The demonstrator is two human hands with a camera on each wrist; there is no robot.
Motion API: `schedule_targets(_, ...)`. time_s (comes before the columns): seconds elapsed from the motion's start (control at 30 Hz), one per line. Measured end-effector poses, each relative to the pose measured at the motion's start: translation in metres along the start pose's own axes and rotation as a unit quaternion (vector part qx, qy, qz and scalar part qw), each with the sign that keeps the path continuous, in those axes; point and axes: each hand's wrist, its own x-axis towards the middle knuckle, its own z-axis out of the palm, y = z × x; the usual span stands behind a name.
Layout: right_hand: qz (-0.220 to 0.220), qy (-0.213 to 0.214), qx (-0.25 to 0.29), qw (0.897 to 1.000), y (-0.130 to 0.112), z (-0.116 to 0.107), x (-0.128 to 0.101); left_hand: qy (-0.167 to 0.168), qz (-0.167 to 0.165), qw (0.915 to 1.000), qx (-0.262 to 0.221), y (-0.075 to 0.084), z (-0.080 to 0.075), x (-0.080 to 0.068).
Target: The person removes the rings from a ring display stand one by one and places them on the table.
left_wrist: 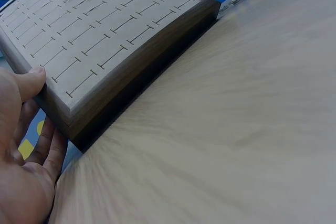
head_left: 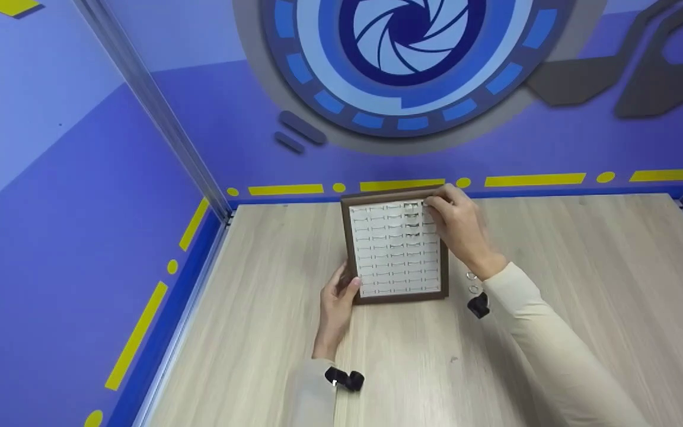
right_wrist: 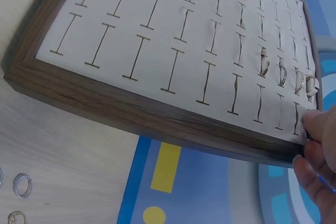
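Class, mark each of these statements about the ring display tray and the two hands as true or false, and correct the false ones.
1. The left hand grips the near left corner of the brown wooden ring tray with its white slotted pad. True.
2. Every slot in the pad holds a ring. False: most slots are empty; only a few rings sit near the far right corner.
3. The right hand is at the tray's far right corner. True.
4. No rings lie on the pale wooden table. False: loose rings lie there beside the tray.
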Motion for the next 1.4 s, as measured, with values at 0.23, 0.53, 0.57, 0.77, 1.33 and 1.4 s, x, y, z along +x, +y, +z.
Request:
schedule_targets(0.23,-0.001,0.014,0.003,1.000,0.000,0.001,-0.001,0.000,-0.001,1.0000,0.006,-0.001,-0.001,0.001)
schedule_targets(0.53,-0.006,0.017,0.012,1.000,0.002,0.000,-0.002,0.003,0.001,1.0000,0.006,-0.002,0.000,0.000)
schedule_targets(0.57,-0.004,0.013,0.012,1.000,0.002,-0.001,-0.002,0.004,0.001,1.0000,0.005,-0.003,0.000,0.000)
schedule_targets(0.77,-0.005,0.001,0.009,1.000,0.001,-0.006,-0.003,0.008,0.005,0.9999,0.002,-0.003,0.001,0.001)
schedule_targets(1.33,-0.005,-0.015,0.017,1.000,-0.002,-0.019,-0.007,0.003,-0.007,1.0000,0.001,-0.002,0.000,0.001)
schedule_targets(1.4,-0.001,-0.016,0.020,1.000,-0.002,-0.021,-0.009,0.003,-0.005,1.0000,0.004,-0.003,0.000,0.001)
